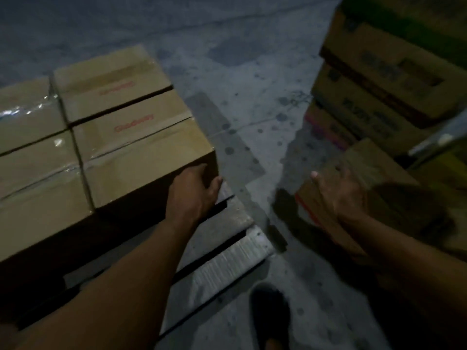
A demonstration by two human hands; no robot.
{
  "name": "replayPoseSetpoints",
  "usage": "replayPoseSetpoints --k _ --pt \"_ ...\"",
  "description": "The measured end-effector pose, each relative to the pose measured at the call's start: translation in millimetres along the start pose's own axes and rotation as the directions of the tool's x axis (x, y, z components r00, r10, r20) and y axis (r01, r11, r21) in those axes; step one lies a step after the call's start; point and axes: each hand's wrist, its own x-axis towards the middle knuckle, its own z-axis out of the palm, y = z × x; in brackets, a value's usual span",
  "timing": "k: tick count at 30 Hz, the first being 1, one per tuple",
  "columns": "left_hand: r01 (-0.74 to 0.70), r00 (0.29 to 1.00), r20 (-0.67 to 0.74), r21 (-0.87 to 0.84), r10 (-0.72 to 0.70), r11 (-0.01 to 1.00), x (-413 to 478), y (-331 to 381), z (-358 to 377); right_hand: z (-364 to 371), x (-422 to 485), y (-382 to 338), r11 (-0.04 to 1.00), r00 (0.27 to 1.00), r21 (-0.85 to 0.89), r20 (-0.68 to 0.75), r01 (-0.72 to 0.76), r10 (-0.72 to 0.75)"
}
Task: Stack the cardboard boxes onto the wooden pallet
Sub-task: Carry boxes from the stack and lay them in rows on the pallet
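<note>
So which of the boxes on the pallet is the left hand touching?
The left hand grips the near-right box, at the corner by the bare pallet slats; the other three boxes go untouched.

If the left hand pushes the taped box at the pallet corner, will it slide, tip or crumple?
The box will probably slide rather than tip: it looks low and broad, flat on the pallet. It seems stiff, since its edges are straight and its flaps are taped. The left hand grips its near corner, so a push may turn it slightly. Weight cannot be judged.
</note>
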Motion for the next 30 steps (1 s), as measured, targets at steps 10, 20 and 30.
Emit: replayPoseSetpoints --k 10,20,30 --pt "-0.314 0.91 0.277 -0.026 0.309 0.949 -83 186 145 -164 -43 204 0.947 0.914 0.02 -0.259 -0.319 0.313" --pt "-0.375 0.781 0.525 -0.04 0.338 0.926 -154 298 311 -228 -78 415 0.725 0.648 0.234 -0.331 -0.647 0.685" --pt "-0.374 0.708 0.619 -0.081 0.341 0.924 -137 290 442 -182 -55 514 0.66 0.642 0.281 -0.166 -0.697 0.749"
